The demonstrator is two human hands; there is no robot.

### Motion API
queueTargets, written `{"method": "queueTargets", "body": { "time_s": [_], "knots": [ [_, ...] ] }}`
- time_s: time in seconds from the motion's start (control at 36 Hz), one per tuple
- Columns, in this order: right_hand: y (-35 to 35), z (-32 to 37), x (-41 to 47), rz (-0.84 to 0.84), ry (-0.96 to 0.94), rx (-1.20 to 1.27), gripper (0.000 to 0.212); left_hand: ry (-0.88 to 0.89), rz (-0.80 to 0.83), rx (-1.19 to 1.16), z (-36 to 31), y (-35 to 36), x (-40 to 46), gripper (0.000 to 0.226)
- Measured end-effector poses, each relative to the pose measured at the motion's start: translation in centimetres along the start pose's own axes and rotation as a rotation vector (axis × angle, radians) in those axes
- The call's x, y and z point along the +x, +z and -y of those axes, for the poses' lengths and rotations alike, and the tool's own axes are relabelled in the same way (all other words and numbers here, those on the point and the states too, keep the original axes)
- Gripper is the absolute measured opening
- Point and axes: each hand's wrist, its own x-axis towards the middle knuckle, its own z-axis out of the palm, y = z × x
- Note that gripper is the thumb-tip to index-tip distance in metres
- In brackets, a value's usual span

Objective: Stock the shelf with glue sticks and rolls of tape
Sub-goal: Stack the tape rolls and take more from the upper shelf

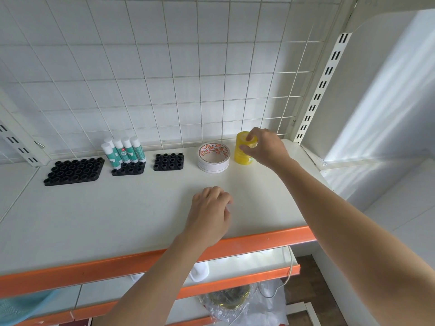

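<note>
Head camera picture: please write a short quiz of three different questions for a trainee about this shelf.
1. True or false: the right hand grips the yellow tape stack.
2. How many glue sticks stand in the middle holder?
3. What lies directly left of the yellow stack? A) white tape rolls B) scissors C) a stapler

Key: 1 true. 2 five. 3 A. The left hand rests on the shelf and holds nothing.

The right hand (264,147) grips a yellow tape stack (242,152) on the shelf (117,212); the left hand (209,212) rests curled.
</note>
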Motion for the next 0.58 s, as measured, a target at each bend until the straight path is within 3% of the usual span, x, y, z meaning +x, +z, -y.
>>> {"method": "queueTargets", "body": {
  "time_s": [0.39, 0.58],
  "knots": [
    [0.6, -0.1, -0.5, 0.008, 0.000, 0.060, 0.040, -0.001, 0.014, 0.008, 0.0, -0.1, 0.1, 0.023],
    [0.9, 0.3, -2.8, -0.100, -0.069, 0.071, 0.049, -0.062, 0.099, -0.007, -0.3, -1.0, 0.3, 0.027]
  ]
}}
